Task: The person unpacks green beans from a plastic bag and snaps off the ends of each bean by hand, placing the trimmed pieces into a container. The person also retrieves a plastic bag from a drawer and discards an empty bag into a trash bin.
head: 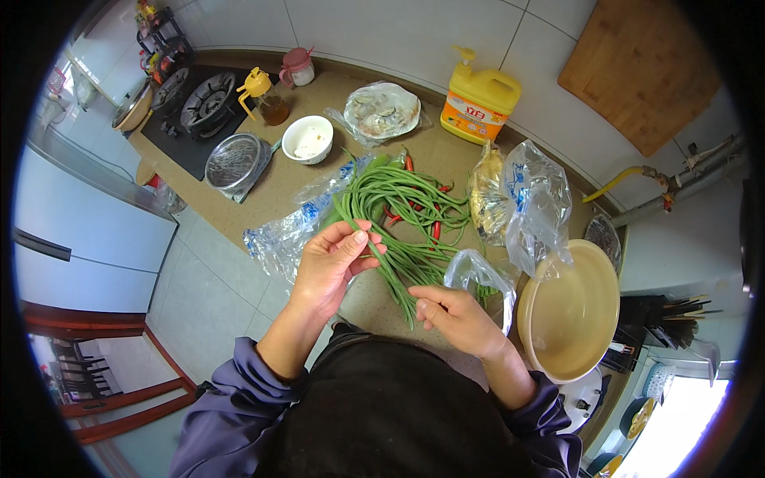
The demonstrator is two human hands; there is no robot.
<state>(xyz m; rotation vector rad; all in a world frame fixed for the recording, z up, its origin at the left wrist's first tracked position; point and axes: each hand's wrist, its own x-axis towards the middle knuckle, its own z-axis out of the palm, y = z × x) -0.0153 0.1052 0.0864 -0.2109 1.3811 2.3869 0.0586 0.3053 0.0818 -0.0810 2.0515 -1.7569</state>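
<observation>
My left hand (330, 261) pinches a few green long beans (385, 263) between thumb and fingers, and they slant down to the right. At their lower ends is my right hand (457, 313), its index fingertip against the beans and its other fingers curled. Whether it grips a bean is hidden. Behind both hands a heap of long beans (394, 185) lies on the brown countertop (370, 310), with red chili peppers (436, 230) among them. Just beyond my right hand stands an open clear plastic bag (472, 269), and small green bean pieces (485, 293) show beside its rim.
Left of the heap lies a crumpled plastic bag (281, 236). Behind stand a white bowl (307, 140), an oil bottle (272, 104), a wrapped plate (382, 113) and a yellow detergent jug (480, 104). At right are bagged bananas (489, 197) and a beige basin (571, 322).
</observation>
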